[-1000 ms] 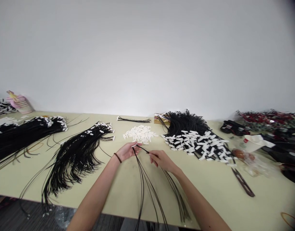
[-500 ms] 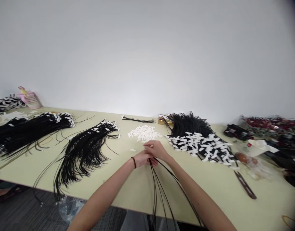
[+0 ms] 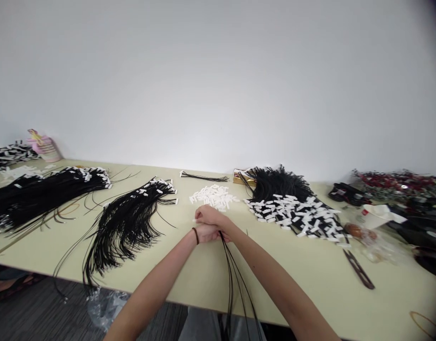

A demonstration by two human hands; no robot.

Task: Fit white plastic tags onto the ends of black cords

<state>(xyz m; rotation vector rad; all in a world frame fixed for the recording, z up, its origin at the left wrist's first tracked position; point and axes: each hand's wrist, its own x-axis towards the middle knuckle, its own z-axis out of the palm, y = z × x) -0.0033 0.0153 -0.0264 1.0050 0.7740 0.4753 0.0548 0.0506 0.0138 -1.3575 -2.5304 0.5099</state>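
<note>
And here are the black wires [image 3: 230, 277], thin, dark and glossless, a loose handful hanging from the centre of the frame and fanning out toward the bottom edge. The left hand [image 3: 206, 233], brown band [image 3: 195, 236] at the wrist, has them: its grip is closed around their upper ends. Over the top comes the right hand [image 3: 209, 216], crossing that wrist, fingers curled down beside a small white piece [image 3: 194, 220]; whether its grip has hold of that piece or merely touches it, I can't tell. The hands cover the tops of the wires, so whatever sits at those ends is hidden, and the lower ends run out of frame. Now the bench [image 3: 178, 270], pale yellow-green, spanning the frame: a heap of white pieces [image 3: 213, 195] just above the hands, a black wire bundle [image 3: 122, 232] tipped with white at left of centre, a white-ended pile [image 3: 296, 213] right of centre, and dark snips [image 3: 359, 270] at lower right. The tangle at the far right is hard to make out. Behind it all, a plain pale wall [image 3: 218, 94]; at lower left, dark striped floor [image 3: 43, 317] and a clear plastic bag [image 3: 106, 308].
</note>
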